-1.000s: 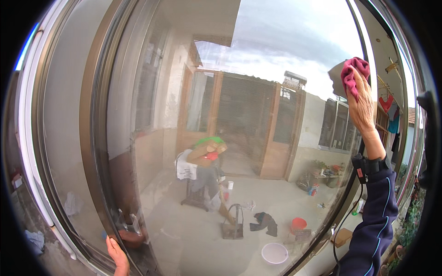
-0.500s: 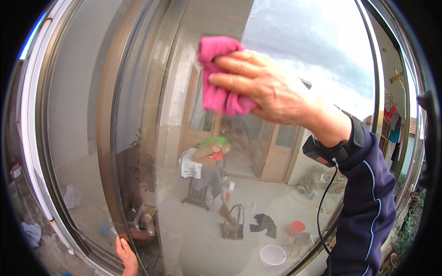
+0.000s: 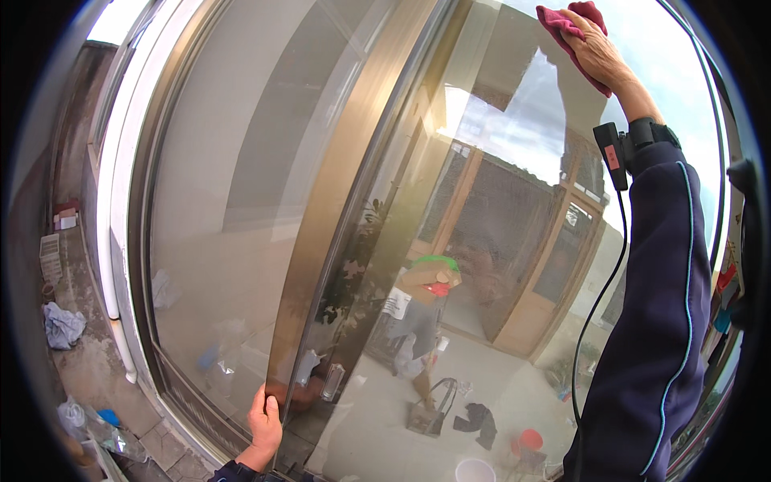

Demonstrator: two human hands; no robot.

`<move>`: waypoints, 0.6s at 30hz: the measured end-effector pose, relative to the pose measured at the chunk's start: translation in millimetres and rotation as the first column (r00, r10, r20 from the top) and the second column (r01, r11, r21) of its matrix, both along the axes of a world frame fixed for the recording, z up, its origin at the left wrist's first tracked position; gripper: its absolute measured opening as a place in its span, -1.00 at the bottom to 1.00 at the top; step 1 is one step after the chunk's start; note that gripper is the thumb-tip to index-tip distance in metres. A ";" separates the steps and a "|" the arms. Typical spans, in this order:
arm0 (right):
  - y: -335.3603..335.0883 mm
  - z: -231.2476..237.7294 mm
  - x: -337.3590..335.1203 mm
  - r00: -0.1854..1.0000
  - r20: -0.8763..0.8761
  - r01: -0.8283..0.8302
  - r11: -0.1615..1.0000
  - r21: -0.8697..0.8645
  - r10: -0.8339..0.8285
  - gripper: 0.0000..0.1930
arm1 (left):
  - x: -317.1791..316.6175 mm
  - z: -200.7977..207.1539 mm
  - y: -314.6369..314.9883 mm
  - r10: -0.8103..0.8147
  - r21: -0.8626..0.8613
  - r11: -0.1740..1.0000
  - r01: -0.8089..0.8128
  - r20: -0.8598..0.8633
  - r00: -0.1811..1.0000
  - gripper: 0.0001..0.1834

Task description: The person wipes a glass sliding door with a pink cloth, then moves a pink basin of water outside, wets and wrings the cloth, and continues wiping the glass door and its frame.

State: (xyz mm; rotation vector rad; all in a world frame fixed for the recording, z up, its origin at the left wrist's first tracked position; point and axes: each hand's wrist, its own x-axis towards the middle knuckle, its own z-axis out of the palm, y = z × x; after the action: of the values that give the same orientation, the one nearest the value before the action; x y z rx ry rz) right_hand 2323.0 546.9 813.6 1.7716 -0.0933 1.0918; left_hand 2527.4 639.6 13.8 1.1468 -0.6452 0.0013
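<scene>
High on the window glass (image 3: 514, 241), my right hand (image 3: 601, 60) presses a folded pink-red cloth (image 3: 554, 22), fingers closed over it. A black strap and a small dark device (image 3: 612, 157) sit on that wrist, with a black cable running down beside the sleeve. Low down, my left hand (image 3: 265, 426) wraps round the lower part of the bronze-coloured upright (image 3: 341, 169) of the window sash. The thumb lies on its near side; some of the fingers are hidden.
A white downpipe (image 3: 111, 241) runs beside the window at left. Below it on the paving lie a grey crumpled cloth (image 3: 64, 325) and clear plastic bags (image 3: 120, 438). In the glass appear doors, a handbag, a red bucket and a pale basin.
My right hand has carried the cloth up and to the right across the pane. The view has shifted, and my left hand still holds the sash upright.
</scene>
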 end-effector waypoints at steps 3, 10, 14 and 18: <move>7.2 -6.8 65.8 0.950 -0.152 -0.241 0.948 0.208 0.274 -0.66 | -1.7 1.1 2.2 0.043 -0.007 0.999 -0.042 0.061 0.997 -0.60; 36.8 -92.2 175.8 0.895 -0.310 0.136 0.857 -0.498 -0.322 -0.65 | -4.9 2.9 3.9 0.058 0.037 0.998 -0.060 0.057 0.997 -0.58; 40.8 -184.4 170.7 0.823 -0.562 -0.216 0.871 -0.441 -0.081 -0.71 | -5.3 2.0 2.1 0.036 0.038 0.999 -0.038 0.049 0.998 -0.57; 41.8 -320.8 129.4 0.695 -0.719 -0.119 0.982 -0.150 -0.026 -0.47 | -6.6 1.7 0.9 0.026 0.013 1.000 -0.026 0.042 0.999 -0.57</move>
State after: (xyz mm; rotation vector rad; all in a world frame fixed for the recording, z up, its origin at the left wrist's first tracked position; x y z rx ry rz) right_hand 2452.4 588.7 492.7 1.9134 0.5290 0.3450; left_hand 2520.8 640.5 15.5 1.1710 -0.6680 0.0429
